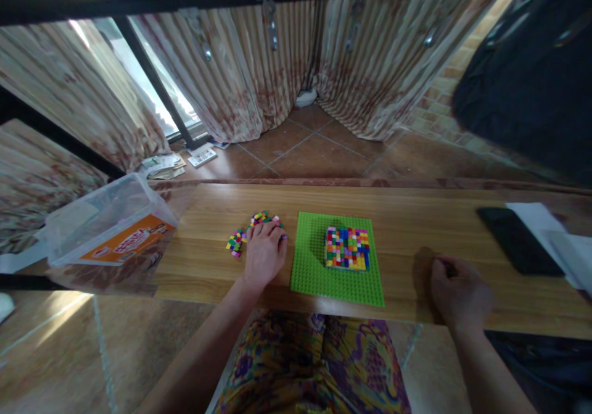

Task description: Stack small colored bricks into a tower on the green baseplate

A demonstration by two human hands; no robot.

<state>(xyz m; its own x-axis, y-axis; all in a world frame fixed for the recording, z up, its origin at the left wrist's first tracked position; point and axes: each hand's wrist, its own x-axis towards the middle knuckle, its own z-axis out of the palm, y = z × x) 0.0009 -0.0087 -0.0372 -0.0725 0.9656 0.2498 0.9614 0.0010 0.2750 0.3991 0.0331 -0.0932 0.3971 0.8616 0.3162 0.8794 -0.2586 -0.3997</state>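
Note:
My left hand rests on a loose heap of small colourful toy bricks, its fingers bent down among them. A purple speck shows beside the fingertips; what they grip, if anything, is hidden. Right of that hand lies a green studded baseplate. On the baseplate stands a square block of many-coloured bricks, with a gap or step in its top surface near the back. My right hand is curled into a loose fist on the tabletop, right of the baseplate, with nothing visible in it.
The wooden table runs across the view. A clear plastic tub with an orange label stands at its left end. A dark flat object and white papers lie at the right. Beyond are striped curtains and a black bar overhead.

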